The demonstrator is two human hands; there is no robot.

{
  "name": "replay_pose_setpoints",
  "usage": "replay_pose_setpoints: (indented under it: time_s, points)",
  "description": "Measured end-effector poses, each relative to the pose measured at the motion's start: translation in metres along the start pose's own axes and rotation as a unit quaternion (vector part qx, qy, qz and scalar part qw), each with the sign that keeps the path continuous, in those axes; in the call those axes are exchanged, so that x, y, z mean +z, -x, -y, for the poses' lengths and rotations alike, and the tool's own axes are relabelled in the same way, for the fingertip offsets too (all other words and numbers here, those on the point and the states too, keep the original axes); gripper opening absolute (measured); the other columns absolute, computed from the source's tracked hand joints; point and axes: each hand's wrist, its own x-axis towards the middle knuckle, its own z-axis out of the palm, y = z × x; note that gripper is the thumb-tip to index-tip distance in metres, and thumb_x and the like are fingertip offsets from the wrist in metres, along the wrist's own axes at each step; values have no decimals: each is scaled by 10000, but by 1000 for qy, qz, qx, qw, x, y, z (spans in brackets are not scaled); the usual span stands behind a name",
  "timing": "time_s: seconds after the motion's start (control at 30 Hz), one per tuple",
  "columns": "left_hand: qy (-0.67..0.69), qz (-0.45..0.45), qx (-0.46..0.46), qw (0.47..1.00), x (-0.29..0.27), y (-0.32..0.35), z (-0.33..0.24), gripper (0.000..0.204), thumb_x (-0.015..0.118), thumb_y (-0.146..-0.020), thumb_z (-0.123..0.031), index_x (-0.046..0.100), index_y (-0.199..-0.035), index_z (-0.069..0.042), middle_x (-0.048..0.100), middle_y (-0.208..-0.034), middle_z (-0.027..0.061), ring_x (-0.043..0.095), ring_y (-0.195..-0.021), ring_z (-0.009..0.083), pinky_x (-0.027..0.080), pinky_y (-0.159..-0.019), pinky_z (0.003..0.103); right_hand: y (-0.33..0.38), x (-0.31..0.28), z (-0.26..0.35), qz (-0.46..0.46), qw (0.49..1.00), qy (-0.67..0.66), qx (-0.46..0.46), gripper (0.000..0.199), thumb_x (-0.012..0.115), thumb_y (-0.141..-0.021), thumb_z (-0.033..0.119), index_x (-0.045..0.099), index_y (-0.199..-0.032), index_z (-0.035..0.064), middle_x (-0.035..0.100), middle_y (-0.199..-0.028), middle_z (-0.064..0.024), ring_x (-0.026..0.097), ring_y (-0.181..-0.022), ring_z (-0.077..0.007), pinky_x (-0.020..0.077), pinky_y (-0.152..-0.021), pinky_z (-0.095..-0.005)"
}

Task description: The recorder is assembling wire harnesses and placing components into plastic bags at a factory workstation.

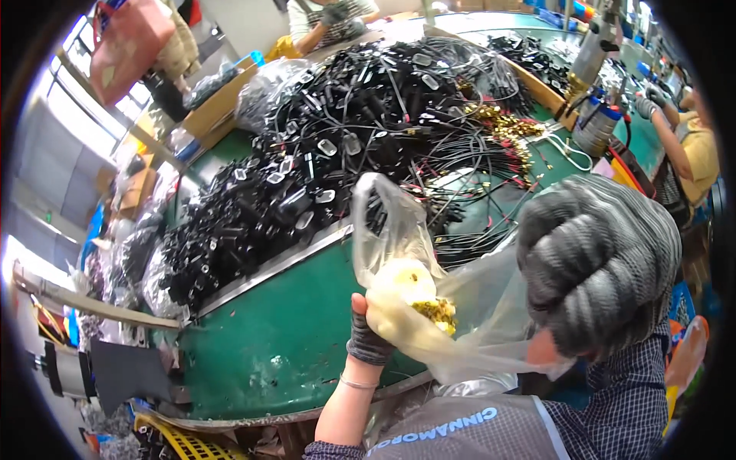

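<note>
- The left hand, in a dark fingerless glove, has its fingers closed under a clear plastic bag of small brass-coloured parts.
- The right hand, grey-gloved, is fisted, fingers seemingly pinching the bag's edge.
- Bare green tabletop lies left of the fingers.
- Black cables are heaped beyond.

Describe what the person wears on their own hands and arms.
The left hand wears a dark grey knit glove with open fingertips and a thin bracelet at the wrist. The right hand wears a grey knit glove, with a dark checked sleeve behind it.
</note>
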Motion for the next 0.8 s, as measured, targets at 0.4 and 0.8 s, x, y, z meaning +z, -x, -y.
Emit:
replay_pose_setpoints:
  time_s: [0.4, 0.8]
  points:
    - [-134, -68, 253, 956, 25, 29, -18, 927, 736, -604, -405, 292, -1306, 8, 431, -1266, 148, 458, -1130, 299, 390, -962, 432, 108, 126, -99, 32, 496, -757, 424, 498, 506, -875, 245, 339, -1287, 21, 525, -1142, -141, 590, -921, -248, 546, -739, -353]
    - [-263, -11, 270, 926, 17, 56, -22, 643, 607, -782, -358, 360, -1297, -63, 426, -1269, 148, 445, -1144, 295, 370, -952, 465, 70, 179, -69, -114, 308, -812, 482, 512, 576, -835, 244, 397, -1265, 31, 536, -1137, -89, 513, -1036, -172, 439, -879, -311]
